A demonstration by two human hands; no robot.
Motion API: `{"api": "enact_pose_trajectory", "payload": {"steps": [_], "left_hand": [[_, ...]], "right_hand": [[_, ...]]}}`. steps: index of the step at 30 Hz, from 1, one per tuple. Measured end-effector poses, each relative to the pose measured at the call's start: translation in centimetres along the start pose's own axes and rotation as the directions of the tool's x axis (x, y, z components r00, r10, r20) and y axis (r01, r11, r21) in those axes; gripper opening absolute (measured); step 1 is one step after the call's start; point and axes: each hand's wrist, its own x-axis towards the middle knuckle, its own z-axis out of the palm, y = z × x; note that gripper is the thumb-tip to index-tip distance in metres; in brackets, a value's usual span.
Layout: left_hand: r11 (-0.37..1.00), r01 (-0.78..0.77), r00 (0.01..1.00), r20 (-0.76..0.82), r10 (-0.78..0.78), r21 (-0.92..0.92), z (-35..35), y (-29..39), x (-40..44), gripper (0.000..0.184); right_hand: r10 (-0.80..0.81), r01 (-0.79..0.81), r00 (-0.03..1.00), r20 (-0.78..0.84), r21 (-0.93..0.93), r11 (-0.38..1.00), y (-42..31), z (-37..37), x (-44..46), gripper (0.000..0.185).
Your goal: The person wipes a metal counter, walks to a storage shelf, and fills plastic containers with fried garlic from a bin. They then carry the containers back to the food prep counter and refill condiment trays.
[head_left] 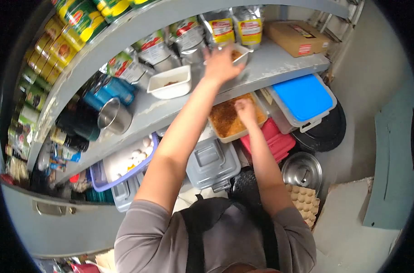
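Note:
My left hand [223, 64] reaches up to the grey shelf, fingers spread, at the left side of a small white tub [244, 53] with brown contents. Whether the fingers touch that tub's rim cannot be made out. To the left stands a second white tub [170, 83] with a little brown matter in its bottom. Lower down, my right hand [246, 112] is closed over a larger box of orange-brown powder [228, 119]. Anything inside its curled fingers is hidden.
Foil pouches [189, 38] line the shelf's back, with a cardboard box [298, 38] at right and a metal cup [114, 117] at left. Below are a blue-lidded bin [304, 98], a red lid [270, 141], a grey-lidded bin [213, 164], a purple egg basket [98, 182] and a steel bowl [301, 170].

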Motion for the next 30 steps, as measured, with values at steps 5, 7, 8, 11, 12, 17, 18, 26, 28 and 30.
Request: {"api": "enact_pose_trajectory", "payload": {"steps": [5, 7, 8, 11, 12, 17, 18, 26, 28, 30], "left_hand": [[0.900, -0.289, 0.945, -0.249, 0.213, -0.327, -1.3, 3.2, -3.4, 0.036], [0.854, -0.290, 0.946, -0.265, 0.188, -0.431, -2.7, 3.5, -6.4, 0.026], [0.865, -0.263, 0.953, -0.255, 0.164, -0.427, -2.9, 3.1, -8.5, 0.026], [0.811, -0.167, 0.980, -0.186, 0.073, -0.560, -2.5, 1.6, -14.6, 0.027], [0.837, -0.172, 0.979, -0.185, 0.086, -0.520, -2.5, 0.4, -16.0, 0.029], [0.794, 0.129, 0.976, -0.063, -0.206, -0.594, -2.6, -2.3, -19.0, 0.015], [0.781, 0.168, 0.976, -0.010, -0.217, -0.601, -1.7, -2.0, -19.1, 0.013], [0.707, -0.365, 0.903, -0.046, 0.428, -0.606, 12.0, 12.7, -9.7, 0.018], [0.698, -0.442, 0.867, -0.071, 0.493, -0.563, 14.8, 15.0, -8.2, 0.022], [0.802, -0.480, 0.848, 0.046, 0.528, -0.355, 16.2, 16.7, -7.8, 0.026]], "right_hand": [[-0.067, 0.243, 0.958, 0.278, -0.666, 0.706, 4.3, 4.0, -0.8, 0.043], [-0.277, 0.265, 0.960, -0.031, -0.210, 0.941, 1.5, 2.1, -0.2, 0.042], [-0.227, 0.241, 0.958, -0.177, 0.065, 0.968, 0.6, 1.9, -0.3, 0.042], [-0.219, 0.239, 0.970, 0.105, -0.241, 0.941, 7.8, 4.7, 0.6, 0.038], [-0.276, 0.297, 0.949, 0.150, -0.717, 0.631, 4.8, 3.0, -2.1, 0.038], [-0.088, 0.148, 0.975, -0.202, 0.305, 0.941, 0.7, -4.1, -4.3, 0.029], [-0.081, 0.148, 0.969, -0.233, 0.287, 0.946, 1.6, -5.6, -5.1, 0.029], [0.282, 0.106, 0.959, -0.036, 0.966, -0.237, 5.2, -12.3, -14.4, 0.050], [0.282, 0.144, 0.956, -0.078, 0.965, -0.221, 6.9, -13.4, -15.8, 0.051], [0.248, 0.119, 0.967, -0.062, 0.967, -0.224, 8.3, -14.5, -17.1, 0.051]]}}
